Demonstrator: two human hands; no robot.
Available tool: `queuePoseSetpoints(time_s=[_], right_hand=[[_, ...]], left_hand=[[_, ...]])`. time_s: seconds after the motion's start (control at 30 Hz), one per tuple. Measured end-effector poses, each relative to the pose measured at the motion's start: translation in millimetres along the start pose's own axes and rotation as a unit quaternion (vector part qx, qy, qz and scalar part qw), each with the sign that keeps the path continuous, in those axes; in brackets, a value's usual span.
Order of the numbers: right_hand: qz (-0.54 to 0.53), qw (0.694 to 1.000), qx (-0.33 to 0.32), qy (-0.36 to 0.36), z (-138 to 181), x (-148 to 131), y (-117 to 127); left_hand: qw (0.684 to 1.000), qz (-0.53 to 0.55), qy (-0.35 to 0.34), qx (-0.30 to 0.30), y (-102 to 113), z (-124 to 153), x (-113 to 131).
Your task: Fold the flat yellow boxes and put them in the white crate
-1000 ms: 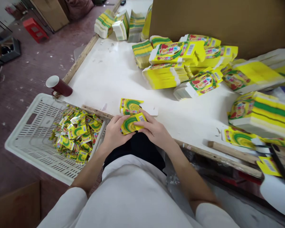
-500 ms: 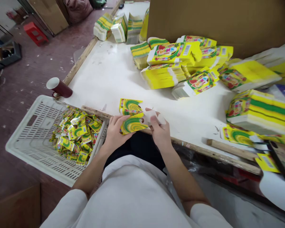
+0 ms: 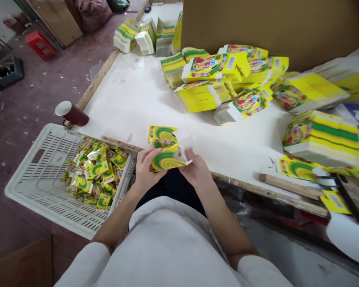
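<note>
A small yellow and green printed carton (image 3: 169, 158) is tilted over the table's front edge. My left hand (image 3: 146, 169) is closed around its left end, fingers on top and thumb below. At its right end a white flap stands out with a hole near it, and my right hand (image 3: 197, 169) pinches there, the flap's corner between thumb and fingers. Just behind lies a second carton (image 3: 163, 133) of the same print, on the table; its right end shows white. Whether anything is inside the held carton is hidden.
Left of me, a white plastic basket (image 3: 26, 177) holds a heap of small yellow packets (image 3: 97, 169). A maroon mug (image 3: 77, 115) stands at the table's corner. Stacks of flat cartons (image 3: 203, 95) lie across the back and right. A wooden strip (image 3: 290, 185) and a phone (image 3: 354, 195) are at right.
A white piece in my right hand, seen before, no longer shows there. My right hand has shifted slightly down and left, against the carton's end. My left hand keeps its hold.
</note>
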State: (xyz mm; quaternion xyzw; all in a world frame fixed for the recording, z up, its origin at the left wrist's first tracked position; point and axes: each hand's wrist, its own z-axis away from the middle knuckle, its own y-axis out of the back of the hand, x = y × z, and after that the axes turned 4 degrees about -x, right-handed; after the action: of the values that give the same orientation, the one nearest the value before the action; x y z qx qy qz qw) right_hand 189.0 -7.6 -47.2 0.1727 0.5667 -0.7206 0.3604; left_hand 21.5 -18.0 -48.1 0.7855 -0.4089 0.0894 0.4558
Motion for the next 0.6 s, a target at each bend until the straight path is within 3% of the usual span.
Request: queuePoseSetpoints(time_s=[0.13,0.27,0.4,0.6], right_hand=[[0.079,0.98,0.105,0.147,-2,-6,-6],[0.1,0.957,0.178,0.208,-10,-1,-12],[0.077,0.967,0.168,0.175,-12,1,-16],[0.232,0.945,0.12,0.199,-7,-1,-7]], left_hand=[[1.0,-0.011,-0.025,-0.006,-4,1,0],[0.999,-0.022,-0.032,0.006,-7,3,4],[0.999,-0.023,-0.028,0.008,-4,4,4],[1.0,-0.016,0.004,-0.002,-2,2,6]])
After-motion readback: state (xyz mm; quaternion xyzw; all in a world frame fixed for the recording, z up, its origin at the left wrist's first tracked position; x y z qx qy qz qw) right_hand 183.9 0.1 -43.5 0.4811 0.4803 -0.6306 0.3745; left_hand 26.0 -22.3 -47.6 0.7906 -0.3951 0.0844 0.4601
